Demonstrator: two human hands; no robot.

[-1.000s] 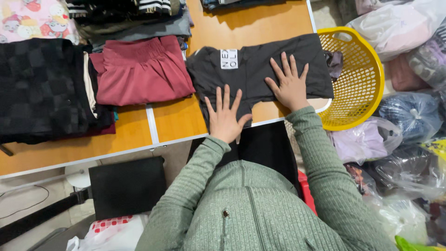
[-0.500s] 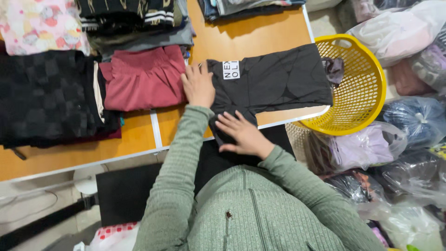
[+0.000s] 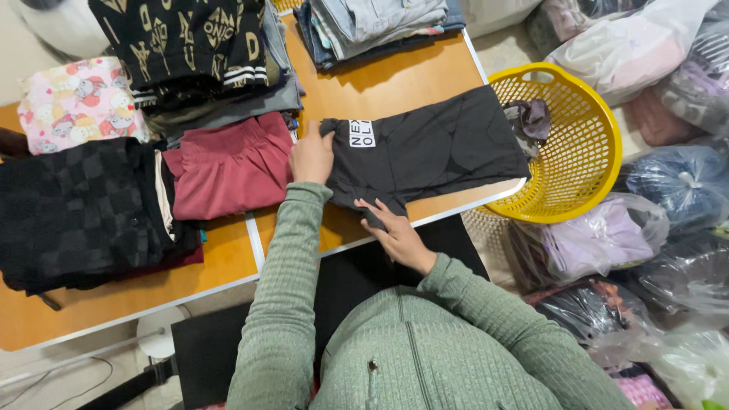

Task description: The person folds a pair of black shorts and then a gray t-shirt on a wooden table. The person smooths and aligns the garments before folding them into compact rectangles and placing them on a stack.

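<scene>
Left of the black garment (image 3: 425, 156) lie folded stacks – judged finished – while the left hand (image 3: 311, 156) pinches its labelled edge, the right hand (image 3: 396, 234) lies spread on its near hem – fold unfinished, yellow basket (image 3: 588, 197) beyond.

Left arm in ribbed sage-green sleeve stretched forward, left hand (image 3: 311, 156) back up, fingers curled and gripping at the tips, right arm bent at the elbow close to the chest, right hand (image 3: 396, 231) palm down, fingers pointing up-left, lightly spread
</scene>
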